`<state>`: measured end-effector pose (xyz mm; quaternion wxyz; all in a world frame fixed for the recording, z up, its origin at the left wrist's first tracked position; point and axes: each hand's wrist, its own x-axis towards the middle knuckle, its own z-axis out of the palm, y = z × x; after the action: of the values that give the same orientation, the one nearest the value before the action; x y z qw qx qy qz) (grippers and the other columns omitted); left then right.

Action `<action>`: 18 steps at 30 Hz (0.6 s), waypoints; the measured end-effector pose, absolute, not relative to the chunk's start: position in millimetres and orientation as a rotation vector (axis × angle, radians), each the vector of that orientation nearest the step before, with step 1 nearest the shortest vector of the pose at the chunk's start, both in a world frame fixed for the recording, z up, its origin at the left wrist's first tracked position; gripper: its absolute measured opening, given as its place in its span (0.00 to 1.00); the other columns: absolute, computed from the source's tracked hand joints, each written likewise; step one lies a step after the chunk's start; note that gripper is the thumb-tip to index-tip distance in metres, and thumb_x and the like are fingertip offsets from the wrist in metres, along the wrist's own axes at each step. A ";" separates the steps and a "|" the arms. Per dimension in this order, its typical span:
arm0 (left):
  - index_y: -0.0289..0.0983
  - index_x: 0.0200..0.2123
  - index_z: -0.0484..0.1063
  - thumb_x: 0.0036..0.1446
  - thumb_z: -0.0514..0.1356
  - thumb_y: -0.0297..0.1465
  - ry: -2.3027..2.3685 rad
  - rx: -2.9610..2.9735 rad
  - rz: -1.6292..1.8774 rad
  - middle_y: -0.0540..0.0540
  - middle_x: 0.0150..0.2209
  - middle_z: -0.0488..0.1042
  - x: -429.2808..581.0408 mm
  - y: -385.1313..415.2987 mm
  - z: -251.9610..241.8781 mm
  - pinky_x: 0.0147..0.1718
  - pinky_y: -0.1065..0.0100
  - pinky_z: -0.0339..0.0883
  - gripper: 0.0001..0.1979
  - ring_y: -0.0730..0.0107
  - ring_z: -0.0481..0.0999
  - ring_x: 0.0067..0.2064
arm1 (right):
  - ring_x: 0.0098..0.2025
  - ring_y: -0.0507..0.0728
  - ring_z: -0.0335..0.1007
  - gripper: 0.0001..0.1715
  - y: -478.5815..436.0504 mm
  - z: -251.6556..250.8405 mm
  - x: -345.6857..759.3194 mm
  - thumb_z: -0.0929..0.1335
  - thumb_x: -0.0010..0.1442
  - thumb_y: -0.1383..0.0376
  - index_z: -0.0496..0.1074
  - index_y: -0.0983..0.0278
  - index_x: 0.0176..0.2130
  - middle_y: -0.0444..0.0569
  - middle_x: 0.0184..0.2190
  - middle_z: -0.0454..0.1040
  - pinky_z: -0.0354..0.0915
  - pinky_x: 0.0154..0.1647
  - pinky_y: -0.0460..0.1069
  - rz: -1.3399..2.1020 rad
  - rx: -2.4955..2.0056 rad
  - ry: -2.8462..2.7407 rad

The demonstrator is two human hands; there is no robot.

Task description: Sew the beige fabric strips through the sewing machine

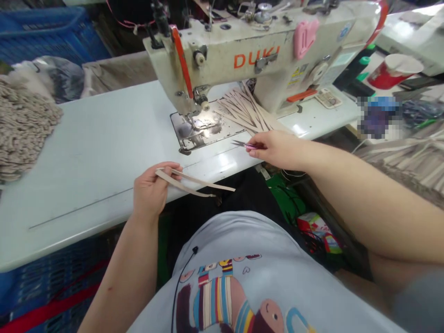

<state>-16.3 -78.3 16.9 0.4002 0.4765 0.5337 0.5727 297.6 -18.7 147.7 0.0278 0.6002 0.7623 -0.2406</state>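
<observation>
Snips (243,144): your right hand (277,149) hides the handles.
Patch (377,118) at 3 o'clock: blurred, unreadable.
Fabric pile (21,125) at 9 o'clock: cut by the edge.

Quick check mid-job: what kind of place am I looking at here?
Most likely a garment sewing workshop. An industrial sewing machine stands on the white table, beige fabric strips are piled under its arm, and the left hand holds one strip while the right hand holds thread snips.
</observation>
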 end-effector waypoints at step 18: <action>0.37 0.38 0.85 0.57 0.72 0.48 1.240 0.985 1.381 0.43 0.33 0.84 -18.1 -79.2 18.7 0.35 0.65 0.74 0.19 0.66 0.78 0.31 | 0.47 0.61 0.82 0.23 16.6 87.3 191.6 0.65 0.75 0.52 0.75 0.66 0.55 0.54 0.45 0.84 0.76 0.52 0.61 -0.378 1.874 2.444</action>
<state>-18.1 -79.2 18.7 0.4967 0.4069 0.5122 0.5704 191.6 16.6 87.3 0.0193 0.6039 0.7874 -0.1219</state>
